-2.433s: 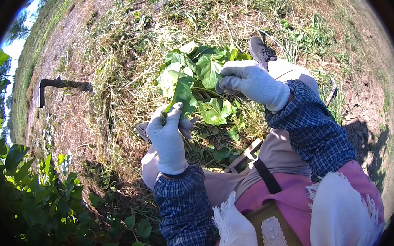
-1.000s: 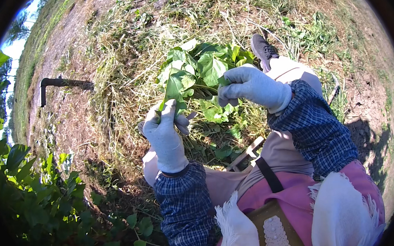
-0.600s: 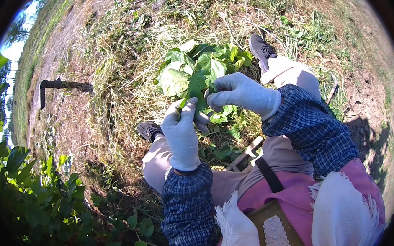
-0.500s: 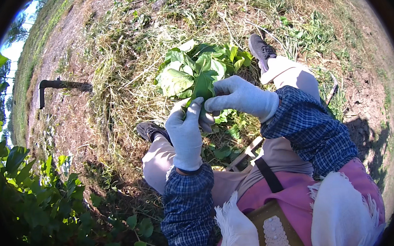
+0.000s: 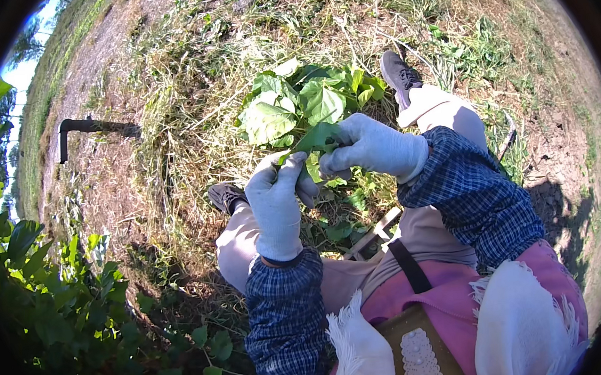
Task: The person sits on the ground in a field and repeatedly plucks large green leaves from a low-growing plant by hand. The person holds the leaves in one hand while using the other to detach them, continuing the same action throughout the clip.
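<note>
A green leaf (image 5: 316, 138) is stretched between my two white-gloved hands. My left hand (image 5: 278, 196) pinches its near left end between thumb and fingers. On its other side, my right hand (image 5: 374, 149) grips the leaf's right edge, with the fingertips partly hidden behind the glove and the leaf. Just beyond the hands, a heap of broad green leaves (image 5: 268, 122) lies on the dry grass, some showing pale undersides.
Dark shoes (image 5: 400, 76) flank the leaf heap. A black bent pipe (image 5: 87, 126) stands out of the ground at the left. Leafy bushes (image 5: 58, 309) fill the lower left. A wooden frame piece (image 5: 377, 234) lies between my legs. Dry cut grass (image 5: 188, 77) covers the ground.
The leaf has turned from upright to lying more sideways between my hands. My hands have moved slightly apart, the right one a little to the right.
</note>
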Demonstrator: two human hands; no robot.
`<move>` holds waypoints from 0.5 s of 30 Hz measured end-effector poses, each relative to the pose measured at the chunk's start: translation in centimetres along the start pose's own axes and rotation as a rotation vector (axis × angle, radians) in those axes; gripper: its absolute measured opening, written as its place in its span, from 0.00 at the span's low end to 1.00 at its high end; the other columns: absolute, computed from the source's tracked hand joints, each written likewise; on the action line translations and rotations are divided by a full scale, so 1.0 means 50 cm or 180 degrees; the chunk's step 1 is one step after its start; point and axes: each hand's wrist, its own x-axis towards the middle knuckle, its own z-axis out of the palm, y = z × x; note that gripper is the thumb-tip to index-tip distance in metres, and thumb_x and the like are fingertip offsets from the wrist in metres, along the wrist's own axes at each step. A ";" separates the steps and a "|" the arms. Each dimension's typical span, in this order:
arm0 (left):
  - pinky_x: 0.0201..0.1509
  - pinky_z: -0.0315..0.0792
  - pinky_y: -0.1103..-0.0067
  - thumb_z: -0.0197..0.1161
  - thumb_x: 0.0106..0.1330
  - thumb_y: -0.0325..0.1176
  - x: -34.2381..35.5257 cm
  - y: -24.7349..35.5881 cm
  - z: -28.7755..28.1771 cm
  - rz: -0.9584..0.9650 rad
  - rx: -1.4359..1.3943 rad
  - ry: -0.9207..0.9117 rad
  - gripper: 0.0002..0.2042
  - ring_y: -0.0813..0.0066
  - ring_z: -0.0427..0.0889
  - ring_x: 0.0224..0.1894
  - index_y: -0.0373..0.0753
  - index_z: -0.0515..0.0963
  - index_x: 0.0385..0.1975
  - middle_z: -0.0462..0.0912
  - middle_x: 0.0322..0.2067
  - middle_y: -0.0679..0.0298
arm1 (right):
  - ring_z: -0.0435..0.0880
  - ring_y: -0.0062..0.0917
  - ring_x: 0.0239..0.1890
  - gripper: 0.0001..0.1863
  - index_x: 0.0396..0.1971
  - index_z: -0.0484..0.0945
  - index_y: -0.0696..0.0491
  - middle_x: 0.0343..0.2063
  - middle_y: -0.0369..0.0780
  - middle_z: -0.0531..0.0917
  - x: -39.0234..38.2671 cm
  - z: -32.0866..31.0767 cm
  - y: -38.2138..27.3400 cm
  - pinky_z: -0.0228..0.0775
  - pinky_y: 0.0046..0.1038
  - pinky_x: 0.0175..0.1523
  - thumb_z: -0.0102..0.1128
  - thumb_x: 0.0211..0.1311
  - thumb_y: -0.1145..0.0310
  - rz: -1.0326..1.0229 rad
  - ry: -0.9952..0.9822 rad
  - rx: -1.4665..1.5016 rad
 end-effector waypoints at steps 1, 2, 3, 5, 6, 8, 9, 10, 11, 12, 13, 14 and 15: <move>0.21 0.75 0.84 0.59 0.72 0.28 0.006 0.002 -0.012 0.0060 -0.0090 0.0087 0.08 0.81 0.71 0.12 0.29 0.81 0.39 0.79 0.17 0.63 | 0.81 0.16 0.29 0.10 0.39 0.83 0.61 0.27 0.36 0.85 -0.004 -0.006 -0.006 0.74 0.21 0.36 0.64 0.67 0.69 0.0058 -0.0007 -0.0118; 0.24 0.79 0.83 0.58 0.72 0.28 0.011 0.007 -0.020 0.0169 -0.0296 0.0215 0.08 0.82 0.69 0.11 0.29 0.81 0.41 0.76 0.15 0.64 | 0.82 0.16 0.29 0.09 0.38 0.83 0.60 0.27 0.36 0.85 -0.010 -0.014 -0.012 0.75 0.21 0.37 0.64 0.67 0.68 0.0025 0.0046 -0.0005; 0.26 0.80 0.80 0.57 0.73 0.28 0.017 0.006 -0.031 0.0319 -0.0329 0.0317 0.09 0.82 0.69 0.11 0.28 0.80 0.42 0.76 0.16 0.64 | 0.82 0.16 0.29 0.09 0.37 0.84 0.60 0.27 0.36 0.85 -0.015 -0.020 -0.016 0.75 0.21 0.37 0.63 0.67 0.68 -0.0013 0.0096 0.0112; 0.25 0.80 0.81 0.57 0.73 0.29 0.016 0.006 -0.033 0.0258 -0.0363 0.0320 0.10 0.82 0.69 0.12 0.28 0.80 0.42 0.76 0.16 0.63 | 0.83 0.16 0.30 0.09 0.37 0.83 0.59 0.30 0.36 0.86 -0.017 -0.025 -0.016 0.74 0.20 0.38 0.62 0.69 0.67 0.0094 0.0495 0.0332; 0.28 0.82 0.78 0.56 0.73 0.28 0.011 0.003 -0.032 0.0178 -0.0325 0.0181 0.11 0.82 0.71 0.12 0.26 0.80 0.44 0.78 0.16 0.63 | 0.83 0.17 0.31 0.11 0.36 0.83 0.59 0.31 0.37 0.87 -0.018 -0.025 -0.013 0.75 0.21 0.40 0.62 0.69 0.66 0.0095 0.0619 0.0329; 0.27 0.82 0.79 0.56 0.74 0.29 0.007 -0.012 -0.021 0.0078 -0.0292 0.0022 0.13 0.80 0.73 0.14 0.24 0.80 0.47 0.80 0.18 0.62 | 0.83 0.18 0.33 0.12 0.37 0.83 0.60 0.33 0.38 0.87 -0.017 -0.025 -0.007 0.76 0.22 0.43 0.62 0.68 0.64 0.0079 0.0654 0.0360; 0.26 0.80 0.81 0.56 0.74 0.29 0.004 -0.010 -0.014 0.0033 -0.0194 0.0015 0.13 0.80 0.74 0.14 0.24 0.80 0.47 0.80 0.18 0.61 | 0.83 0.18 0.34 0.12 0.37 0.83 0.60 0.33 0.38 0.87 -0.016 -0.025 -0.006 0.75 0.22 0.43 0.62 0.68 0.64 0.0063 0.0560 0.0400; 0.24 0.78 0.82 0.56 0.74 0.30 0.002 -0.002 -0.006 -0.0012 -0.0095 0.0007 0.13 0.80 0.74 0.15 0.24 0.80 0.47 0.80 0.18 0.61 | 0.83 0.18 0.34 0.13 0.38 0.83 0.60 0.33 0.38 0.87 -0.014 -0.024 -0.004 0.75 0.22 0.44 0.62 0.68 0.64 0.0046 0.0466 0.0440; 0.22 0.76 0.83 0.56 0.74 0.30 0.000 0.001 0.001 -0.0057 0.0004 -0.0001 0.14 0.79 0.75 0.15 0.24 0.80 0.47 0.80 0.18 0.60 | 0.83 0.18 0.34 0.13 0.39 0.83 0.61 0.33 0.38 0.86 -0.011 -0.022 0.001 0.75 0.22 0.43 0.63 0.68 0.65 0.0035 0.0461 0.0458; 0.19 0.70 0.85 0.57 0.74 0.31 0.000 -0.001 0.007 -0.0054 -0.0149 -0.0058 0.14 0.78 0.77 0.17 0.24 0.80 0.47 0.81 0.20 0.60 | 0.83 0.18 0.33 0.13 0.40 0.82 0.61 0.32 0.37 0.86 -0.007 -0.022 0.007 0.75 0.21 0.43 0.64 0.68 0.65 0.0024 0.0465 0.0469; 0.20 0.71 0.85 0.57 0.74 0.31 0.003 -0.002 0.008 -0.0067 -0.0146 -0.0119 0.14 0.78 0.77 0.17 0.24 0.80 0.47 0.81 0.20 0.60 | 0.83 0.18 0.33 0.13 0.41 0.82 0.61 0.31 0.37 0.86 -0.003 -0.021 0.012 0.75 0.21 0.42 0.65 0.67 0.65 0.0014 0.0469 0.0480; 0.20 0.71 0.86 0.57 0.74 0.31 0.006 -0.006 0.009 -0.0078 -0.0143 -0.0181 0.14 0.78 0.77 0.17 0.24 0.80 0.46 0.81 0.20 0.60 | 0.83 0.18 0.34 0.14 0.43 0.82 0.61 0.32 0.37 0.85 -0.002 -0.021 0.016 0.75 0.21 0.44 0.67 0.67 0.65 -0.0009 0.0464 0.0544; 0.20 0.71 0.86 0.57 0.74 0.31 0.008 -0.010 0.008 -0.0092 -0.0140 -0.0230 0.14 0.77 0.77 0.17 0.24 0.80 0.46 0.81 0.20 0.60 | 0.82 0.18 0.34 0.14 0.42 0.82 0.61 0.32 0.37 0.85 -0.002 -0.015 0.010 0.75 0.22 0.44 0.66 0.67 0.65 -0.0025 0.0512 0.0552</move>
